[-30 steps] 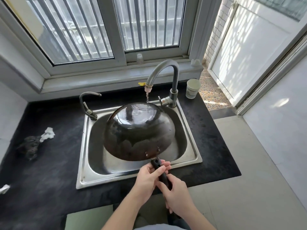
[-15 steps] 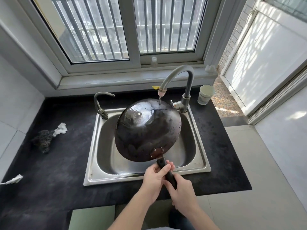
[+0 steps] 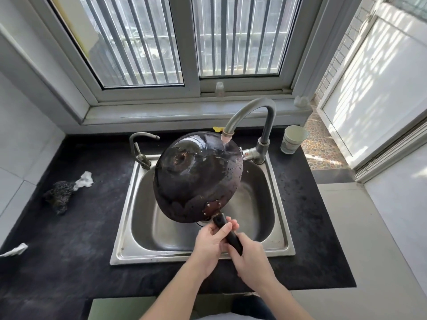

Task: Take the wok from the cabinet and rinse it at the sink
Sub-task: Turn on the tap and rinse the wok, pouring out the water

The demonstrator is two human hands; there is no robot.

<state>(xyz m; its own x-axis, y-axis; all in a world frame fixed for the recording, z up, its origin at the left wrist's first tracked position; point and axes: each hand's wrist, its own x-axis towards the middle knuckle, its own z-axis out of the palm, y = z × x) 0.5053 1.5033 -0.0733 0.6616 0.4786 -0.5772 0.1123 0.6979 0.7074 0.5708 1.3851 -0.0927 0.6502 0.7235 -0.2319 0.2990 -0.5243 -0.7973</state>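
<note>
1. Head view: your left hand [image 3: 209,247] and right hand [image 3: 253,260] both grip the black handle [image 3: 227,233] of the wok [image 3: 196,176].
2. The wok hangs bottom-up and tilted over the sink [image 3: 147,232], its wet underside beneath water running from the faucet [image 3: 270,121].
3. On the table [image 3: 69,239], the cup [image 3: 294,139] beside the faucet carries print too small to read.

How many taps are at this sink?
2. The tall grey gooseneck tap stands at the steel sink's back right, pouring onto the dark upturned wok; the small thin metal tap at its back left.
</note>
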